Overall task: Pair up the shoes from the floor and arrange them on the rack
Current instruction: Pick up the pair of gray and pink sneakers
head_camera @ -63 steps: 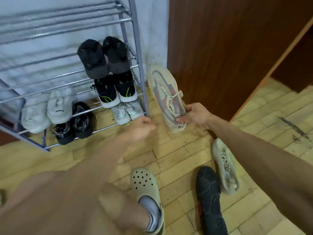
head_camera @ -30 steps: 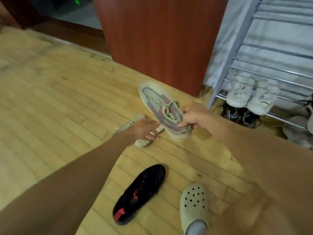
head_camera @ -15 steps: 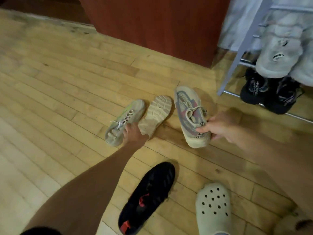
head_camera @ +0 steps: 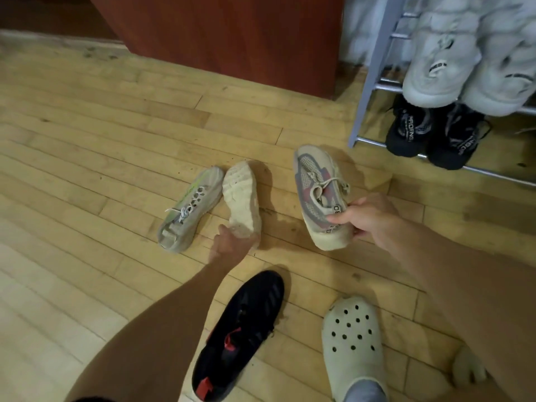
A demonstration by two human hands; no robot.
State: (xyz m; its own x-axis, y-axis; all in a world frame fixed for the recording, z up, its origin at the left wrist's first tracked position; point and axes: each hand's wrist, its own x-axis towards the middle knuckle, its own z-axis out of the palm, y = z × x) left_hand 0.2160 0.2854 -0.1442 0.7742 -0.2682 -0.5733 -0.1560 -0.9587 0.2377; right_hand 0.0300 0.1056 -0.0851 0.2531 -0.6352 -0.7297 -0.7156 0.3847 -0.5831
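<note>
Partway through, by the look of it, with several shoes not yet on the rack.

Farthest left on the floor [head_camera: 87, 175]: a pale shoe with green trim [head_camera: 190, 208], upright, laces showing, untouched, mate nowhere in view. Touching or just beside its right flank: an overturned pale shoe [head_camera: 242, 198], sole up, toe pointing away. Left hand [head_camera: 232, 246] at its heel end, fingers [head_camera: 223, 229] curled round the heel; closed on it or only closing, cannot tell for certain, though most likely gripping. Nearer the bottom edge of the view, a black shoe with red [head_camera: 237, 340] lying loose, no partner visible on the floor.

Further right: right hand [head_camera: 368, 219] clenched on the heel collar of a beige shoe with grey and red mesh [head_camera: 319, 195], toe pointing away, whether lifted or resting on the boards unclear. Probably the match for the overturned one, so this pair looks nearly gathered. Below it, a pale clog [head_camera: 352, 340] worn on the foot.

Far right: the rack [head_camera: 374, 68], with white sneakers [head_camera: 438, 59] on an upper rail and black sneakers [head_camera: 432, 134] on the bottom rail, both already paired and placed.

Left to do: carry this pair over, then the two singles.
</note>
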